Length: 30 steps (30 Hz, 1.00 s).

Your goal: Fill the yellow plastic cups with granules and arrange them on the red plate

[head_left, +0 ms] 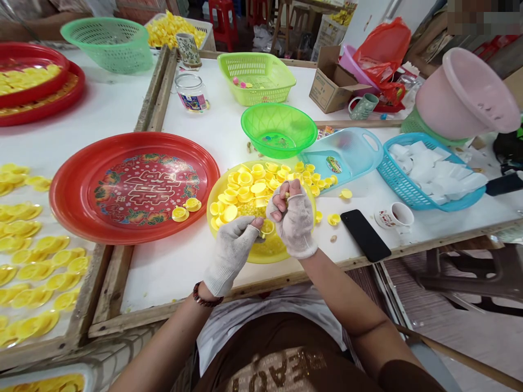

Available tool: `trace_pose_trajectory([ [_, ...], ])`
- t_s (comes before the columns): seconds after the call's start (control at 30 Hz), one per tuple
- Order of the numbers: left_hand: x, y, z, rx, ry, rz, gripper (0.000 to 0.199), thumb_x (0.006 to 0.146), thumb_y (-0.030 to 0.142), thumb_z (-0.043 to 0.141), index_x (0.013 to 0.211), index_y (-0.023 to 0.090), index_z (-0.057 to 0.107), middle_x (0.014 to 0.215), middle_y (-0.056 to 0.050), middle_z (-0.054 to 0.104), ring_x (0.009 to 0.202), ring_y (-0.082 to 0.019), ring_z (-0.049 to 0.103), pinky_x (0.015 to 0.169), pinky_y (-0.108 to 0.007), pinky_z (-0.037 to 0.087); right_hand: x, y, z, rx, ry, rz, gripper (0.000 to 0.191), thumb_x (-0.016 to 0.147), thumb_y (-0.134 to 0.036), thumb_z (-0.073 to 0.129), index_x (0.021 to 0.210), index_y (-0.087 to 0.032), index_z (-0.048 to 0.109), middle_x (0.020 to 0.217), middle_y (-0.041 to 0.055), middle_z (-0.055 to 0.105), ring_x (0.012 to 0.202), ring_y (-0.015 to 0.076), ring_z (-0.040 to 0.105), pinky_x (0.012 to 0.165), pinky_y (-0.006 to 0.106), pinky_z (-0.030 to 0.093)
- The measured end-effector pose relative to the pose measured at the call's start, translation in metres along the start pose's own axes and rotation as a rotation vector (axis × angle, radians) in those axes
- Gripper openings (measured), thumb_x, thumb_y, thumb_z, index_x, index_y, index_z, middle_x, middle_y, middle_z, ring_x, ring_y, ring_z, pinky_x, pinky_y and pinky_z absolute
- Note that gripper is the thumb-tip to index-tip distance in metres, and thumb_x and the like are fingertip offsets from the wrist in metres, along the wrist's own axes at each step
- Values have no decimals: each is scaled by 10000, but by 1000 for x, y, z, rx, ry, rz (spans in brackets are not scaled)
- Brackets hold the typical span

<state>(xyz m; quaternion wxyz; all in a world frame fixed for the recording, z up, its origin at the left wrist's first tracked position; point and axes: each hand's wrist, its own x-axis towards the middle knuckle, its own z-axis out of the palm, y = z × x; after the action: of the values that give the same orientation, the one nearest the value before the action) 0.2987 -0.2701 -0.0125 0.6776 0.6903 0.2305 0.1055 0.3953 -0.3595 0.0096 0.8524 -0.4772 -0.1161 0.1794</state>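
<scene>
Left grip (235, 245) pinched on small yellow cup (267, 227) over crowded yellow basin (265, 255)

Two hands in pale gloves (223, 261) that leave the fingertips bare are held close together at a white worktop (163, 275). The left, with a beaded bracelet (204, 296) at its wrist, has the cup between thumb and finger at the basin's near side. Just beside it, the right grip (295, 220) is curled, its fingertips drawn in; whether they hold anything cannot be told. More yellow cups (245, 181) are heaped toward the basin's far side, among tiny yellow pieces (247, 209). To the left, a large red tray (77, 188) carries two cups on saucers (180, 214) near its right edge. A green bowl (265, 144) stands behind the basin, with a light blue tray (355, 155) next to it. At right, a black phone (365, 235) lies flat near a white mug (394, 216), and a blue basket (408, 190) behind them is piled with white pieces (433, 166).
</scene>
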Motion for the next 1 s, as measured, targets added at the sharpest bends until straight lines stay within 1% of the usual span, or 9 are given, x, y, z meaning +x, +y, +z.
trace_pose_trajectory([
  [0.07, 0, 1, -1, 14, 9, 13, 347, 826, 493, 670, 803, 150, 714, 737, -36, 674, 692, -172, 647, 684, -276, 583, -1, 0, -1, -30, 4, -7, 459, 906, -681, 482, 783, -248, 392, 582, -83, 303, 429, 75, 314, 425, 230, 277],
  [0.13, 0, 0, -1, 34, 3, 25, 341, 829, 493, 666, 796, 157, 717, 735, -36, 679, 679, -169, 644, 667, -265, 576, -4, 2, -1, -42, -18, -35, 421, 913, -649, 500, 809, -252, 410, 588, -81, 317, 437, 78, 327, 433, 230, 289],
  [0.23, 2, -1, 0, 37, -11, 36, 329, 839, 485, 657, 826, 166, 736, 760, -34, 693, 662, -165, 647, 636, -256, 574, -7, 7, -1, -36, -50, -79, 389, 919, -614, 516, 814, -254, 411, 620, -70, 351, 478, 87, 390, 473, 237, 358],
  [0.37, 4, -3, 2, 25, 2, 33, 320, 848, 471, 652, 848, 164, 741, 762, -27, 693, 660, -161, 646, 628, -254, 578, -6, 11, 1, -19, -29, -83, 409, 912, -604, 531, 779, -250, 377, 652, -61, 361, 517, 93, 427, 498, 244, 408],
  [0.5, 3, -2, 2, 36, 11, 28, 322, 847, 466, 655, 804, 156, 727, 706, -23, 660, 652, -159, 633, 612, -247, 566, -3, 8, 0, 49, -37, -74, 378, 912, -546, 567, 780, -249, 375, 637, -68, 345, 504, 87, 412, 486, 233, 390],
  [0.67, 3, 0, 0, 20, 25, 18, 327, 833, 474, 674, 800, 150, 710, 713, -27, 658, 663, -163, 638, 642, -266, 575, 0, 3, -2, 80, -17, -69, 349, 913, -468, 590, 771, -245, 363, 646, -67, 326, 504, 82, 353, 481, 224, 353],
  [0.73, 3, -1, -1, 18, 26, 18, 329, 831, 475, 678, 792, 150, 706, 712, -26, 655, 665, -163, 636, 642, -264, 575, -1, 4, -2, 56, -7, -91, 335, 921, -465, 575, 772, -247, 368, 652, -62, 331, 516, 89, 362, 494, 235, 365],
  [0.87, 6, -5, 0, 32, -3, 25, 332, 861, 467, 633, 821, 151, 727, 723, -30, 661, 682, -164, 633, 637, -254, 571, -6, 8, 1, 37, -42, -144, 326, 943, -482, 529, 760, -246, 398, 651, -51, 342, 531, 101, 385, 513, 258, 385],
  [1.0, 7, -5, 4, 15, -3, 25, 340, 861, 470, 630, 839, 146, 730, 728, -25, 655, 679, -161, 634, 638, -255, 577, -6, 8, 4, 25, -19, -134, 358, 909, -506, 571, 752, -243, 387, 664, -52, 333, 535, 98, 365, 494, 250, 379],
])
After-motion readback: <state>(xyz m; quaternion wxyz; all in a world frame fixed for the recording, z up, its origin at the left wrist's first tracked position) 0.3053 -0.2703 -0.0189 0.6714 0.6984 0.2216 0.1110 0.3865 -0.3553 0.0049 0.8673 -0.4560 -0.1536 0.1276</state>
